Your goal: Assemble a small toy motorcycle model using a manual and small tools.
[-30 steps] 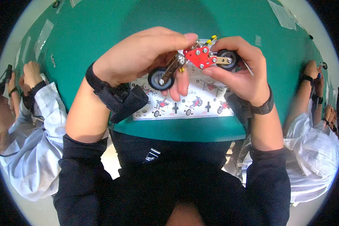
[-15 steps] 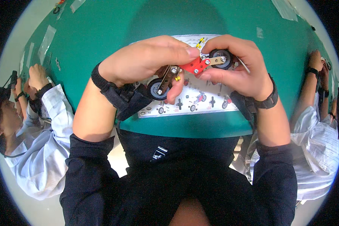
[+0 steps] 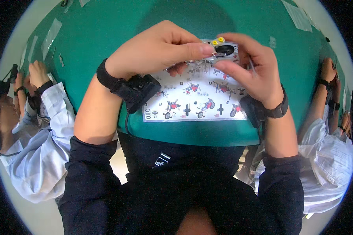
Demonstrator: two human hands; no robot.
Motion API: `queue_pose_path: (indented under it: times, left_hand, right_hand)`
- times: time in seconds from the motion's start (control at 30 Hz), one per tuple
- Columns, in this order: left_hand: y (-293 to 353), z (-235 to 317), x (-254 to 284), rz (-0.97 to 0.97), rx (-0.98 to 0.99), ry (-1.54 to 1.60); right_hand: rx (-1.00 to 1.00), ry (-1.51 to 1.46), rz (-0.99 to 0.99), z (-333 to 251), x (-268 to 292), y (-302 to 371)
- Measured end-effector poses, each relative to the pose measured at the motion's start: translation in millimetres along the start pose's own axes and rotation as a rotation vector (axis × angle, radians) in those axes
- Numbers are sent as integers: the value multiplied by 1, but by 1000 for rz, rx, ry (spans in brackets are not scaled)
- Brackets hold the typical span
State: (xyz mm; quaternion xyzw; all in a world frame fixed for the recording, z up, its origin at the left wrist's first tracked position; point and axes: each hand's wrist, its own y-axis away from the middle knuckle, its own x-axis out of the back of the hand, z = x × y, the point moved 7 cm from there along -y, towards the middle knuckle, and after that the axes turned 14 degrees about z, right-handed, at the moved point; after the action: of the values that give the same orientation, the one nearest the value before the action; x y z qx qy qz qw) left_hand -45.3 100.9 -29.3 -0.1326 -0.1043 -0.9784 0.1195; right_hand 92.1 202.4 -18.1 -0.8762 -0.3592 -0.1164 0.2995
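A partly built toy motorcycle [image 3: 224, 50] is held above the instruction sheet, turned so a black tyre and yellow pieces show. My left hand [image 3: 151, 53] is closed on it, with the thumb pressed along its upper side. Around the tyre end curves my right hand [image 3: 259, 66], thumb below and blurred fingers above. A thin grey rod [image 3: 252, 65] is tucked in the right hand's fingers; its exact kind is unclear. Much of the model is hidden behind the left hand.
The printed instruction sheet [image 3: 180, 111] with motorcycle drawings lies on the green table [image 3: 106, 35]. Clear plastic bags [image 3: 51, 33] lie to the far left and far right. People in pale sleeves [image 3: 53, 105] work at both sides. Black devices are strapped to my wrists.
The motorcycle has been tilted and raised away from me, so its red plates and near wheel no longer show. Both hands have turned with it, uncovering more of the sheet.
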Motion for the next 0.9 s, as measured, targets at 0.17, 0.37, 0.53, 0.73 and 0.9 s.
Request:
queue_pose_path:
  times: [0.17, 0.37, 0.53, 0.73, 0.9]
  left_hand:
    - [1, -2, -7, -46, 126, 133]
    - [-7, 8, 19, 176, 245, 374]
    - [-6, 11, 46, 417, -176, 72]
    - [-7, 10, 48, 558, -464, -167]
    - [0, 26, 40, 575, -616, -344]
  right_hand:
    - [59, 66, -223, 1, -9, -1]
    - [-164, 38, -94, 23, 13, -9]
    - [-336, -102, 36, 35, 25, -12]
    - [-267, -64, 118, 36, 31, -14]
    - [-322, -132, 128, 37, 35, -11]
